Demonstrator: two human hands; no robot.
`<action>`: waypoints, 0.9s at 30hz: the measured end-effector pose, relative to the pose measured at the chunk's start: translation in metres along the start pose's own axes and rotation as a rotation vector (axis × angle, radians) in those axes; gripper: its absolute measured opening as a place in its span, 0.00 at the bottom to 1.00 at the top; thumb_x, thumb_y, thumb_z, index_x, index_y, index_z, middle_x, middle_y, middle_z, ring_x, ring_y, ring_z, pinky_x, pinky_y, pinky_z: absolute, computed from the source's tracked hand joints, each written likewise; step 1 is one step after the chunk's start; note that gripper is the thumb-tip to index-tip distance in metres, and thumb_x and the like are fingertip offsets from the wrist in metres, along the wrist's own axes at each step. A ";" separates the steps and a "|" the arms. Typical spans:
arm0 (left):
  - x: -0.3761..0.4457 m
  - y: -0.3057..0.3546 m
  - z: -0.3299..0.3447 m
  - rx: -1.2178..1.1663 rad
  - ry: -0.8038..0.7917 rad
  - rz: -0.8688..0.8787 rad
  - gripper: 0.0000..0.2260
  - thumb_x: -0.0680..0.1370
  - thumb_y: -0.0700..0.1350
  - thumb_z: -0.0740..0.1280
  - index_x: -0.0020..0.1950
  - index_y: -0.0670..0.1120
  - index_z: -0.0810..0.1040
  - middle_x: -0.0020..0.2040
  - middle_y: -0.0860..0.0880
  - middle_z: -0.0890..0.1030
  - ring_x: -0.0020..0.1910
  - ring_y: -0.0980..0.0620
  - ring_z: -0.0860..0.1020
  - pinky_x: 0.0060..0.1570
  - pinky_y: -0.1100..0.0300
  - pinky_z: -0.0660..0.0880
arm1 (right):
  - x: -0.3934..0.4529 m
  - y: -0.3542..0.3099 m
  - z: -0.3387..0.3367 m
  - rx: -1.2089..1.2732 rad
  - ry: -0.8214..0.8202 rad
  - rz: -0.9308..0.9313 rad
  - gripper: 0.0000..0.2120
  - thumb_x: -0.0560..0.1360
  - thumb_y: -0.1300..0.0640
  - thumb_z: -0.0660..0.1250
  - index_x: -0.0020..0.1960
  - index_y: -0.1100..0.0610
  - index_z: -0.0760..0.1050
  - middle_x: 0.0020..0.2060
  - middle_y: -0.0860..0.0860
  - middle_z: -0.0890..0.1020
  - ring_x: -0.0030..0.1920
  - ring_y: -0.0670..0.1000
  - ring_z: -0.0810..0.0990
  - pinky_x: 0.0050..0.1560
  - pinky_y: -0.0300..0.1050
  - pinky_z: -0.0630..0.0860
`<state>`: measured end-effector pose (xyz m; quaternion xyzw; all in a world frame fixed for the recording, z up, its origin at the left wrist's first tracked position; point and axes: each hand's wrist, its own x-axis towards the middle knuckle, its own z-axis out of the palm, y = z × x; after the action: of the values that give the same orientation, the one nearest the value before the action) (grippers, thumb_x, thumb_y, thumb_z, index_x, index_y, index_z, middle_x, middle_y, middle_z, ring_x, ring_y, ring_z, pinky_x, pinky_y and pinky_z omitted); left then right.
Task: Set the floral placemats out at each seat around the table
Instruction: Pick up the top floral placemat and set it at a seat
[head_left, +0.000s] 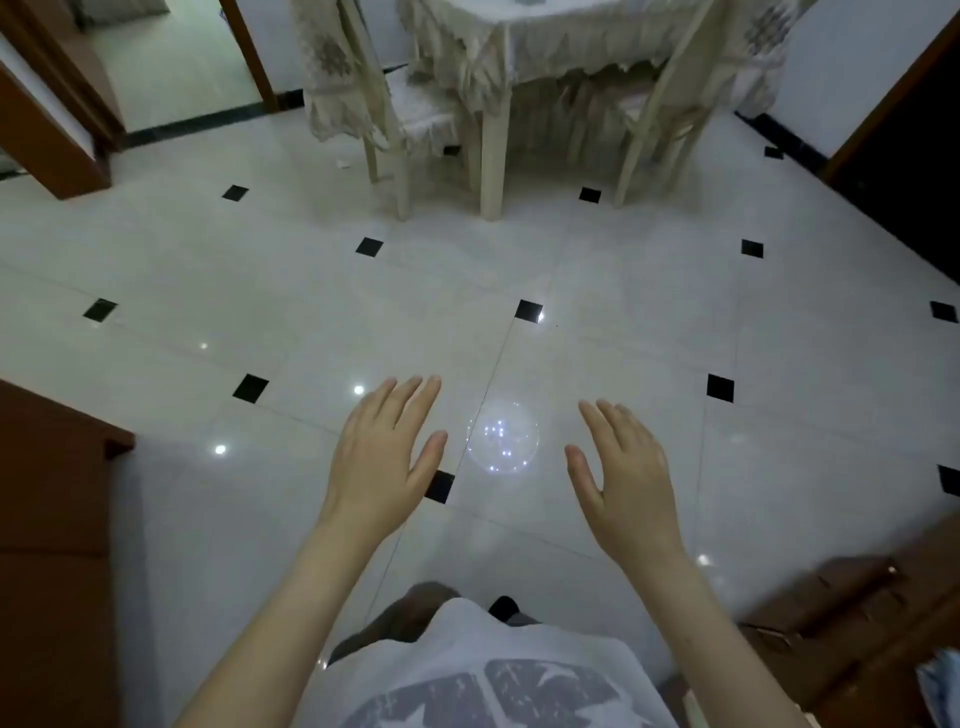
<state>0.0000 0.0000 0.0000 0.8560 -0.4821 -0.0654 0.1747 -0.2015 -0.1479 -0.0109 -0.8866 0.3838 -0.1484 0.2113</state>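
Standing well back from the table (571, 31), the person holds both hands out over the tiled floor (260, 291): left hand (387, 457) flat with fingers straight, right hand (623, 467) likewise spread, neither holding anything. No floral placemats show anywhere, so the task looks barely begun; fetching them seems the next need. Two chairs (363, 104) flank the near corner. The tabletop is cut off at the top edge, and whatever lies on it cannot be made out

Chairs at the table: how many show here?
2. One chair stands left of the table, one chair right. The frame crops the table's far side, so more may be hidden.
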 end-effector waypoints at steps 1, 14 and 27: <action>0.007 0.001 -0.002 0.003 0.011 0.007 0.25 0.80 0.56 0.50 0.75 0.49 0.61 0.73 0.48 0.68 0.74 0.46 0.61 0.71 0.52 0.58 | 0.006 0.002 -0.002 0.007 0.013 -0.002 0.26 0.78 0.44 0.51 0.71 0.55 0.67 0.69 0.55 0.72 0.71 0.57 0.66 0.69 0.56 0.64; 0.117 -0.025 0.006 0.004 0.025 0.005 0.25 0.79 0.55 0.51 0.75 0.49 0.63 0.72 0.47 0.68 0.73 0.45 0.62 0.71 0.50 0.59 | 0.133 -0.001 0.019 0.000 0.048 -0.009 0.25 0.78 0.46 0.53 0.70 0.57 0.68 0.68 0.56 0.73 0.70 0.58 0.67 0.68 0.57 0.65; 0.343 -0.095 -0.032 0.022 0.031 0.128 0.25 0.79 0.55 0.51 0.74 0.47 0.64 0.71 0.48 0.70 0.72 0.45 0.64 0.71 0.50 0.60 | 0.346 -0.037 0.040 -0.030 0.114 0.007 0.23 0.78 0.50 0.57 0.70 0.57 0.68 0.67 0.55 0.74 0.69 0.57 0.69 0.68 0.56 0.66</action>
<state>0.2664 -0.2386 0.0148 0.8261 -0.5340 -0.0354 0.1766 0.0668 -0.3720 0.0076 -0.8783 0.4006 -0.1923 0.1764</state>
